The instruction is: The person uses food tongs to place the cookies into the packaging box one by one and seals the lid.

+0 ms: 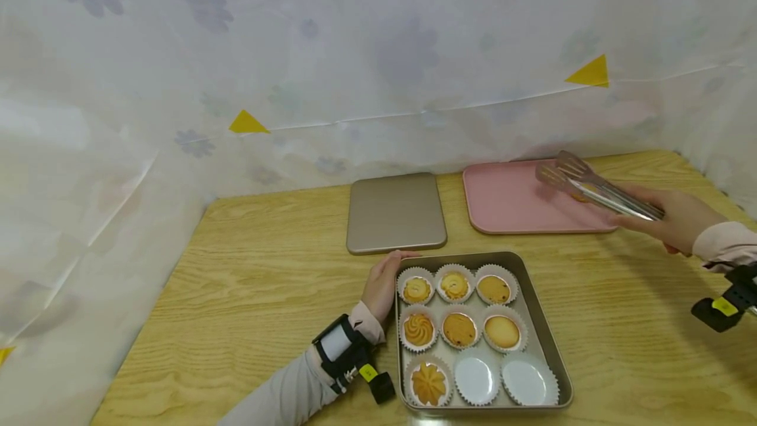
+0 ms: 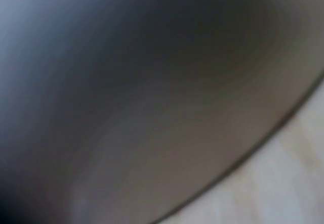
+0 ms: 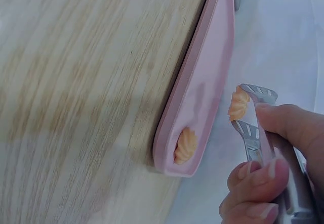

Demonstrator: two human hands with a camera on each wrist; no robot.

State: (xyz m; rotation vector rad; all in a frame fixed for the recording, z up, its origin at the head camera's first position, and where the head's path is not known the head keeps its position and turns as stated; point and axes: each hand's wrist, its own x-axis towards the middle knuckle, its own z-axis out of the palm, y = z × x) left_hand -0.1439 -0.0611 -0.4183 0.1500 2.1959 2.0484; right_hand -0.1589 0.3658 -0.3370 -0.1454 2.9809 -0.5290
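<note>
My right hand [image 1: 680,215] grips metal tongs [image 1: 615,199] above the right part of a pink tray [image 1: 508,199]. In the right wrist view, a ridged piped cookie [image 3: 238,103] is between the slotted tong tips. Another piped cookie [image 3: 186,146] lies at the tray's near end there. My left hand [image 1: 381,284] holds the far left corner of a square baking pan [image 1: 544,327], fingers bent along its back edge. White paper cups fill the pan in rows; several hold cookies, such as a swirl cookie [image 1: 418,330]. Two front cups, including the middle one [image 1: 476,377], are bare inside.
A flat beige square lid or pan [image 1: 396,212] lies behind the baking pan, left of the pink tray. Flower-print sheeting [image 1: 367,51] hangs round the wooden table [image 1: 254,281]. The left wrist view is mostly a dark blur.
</note>
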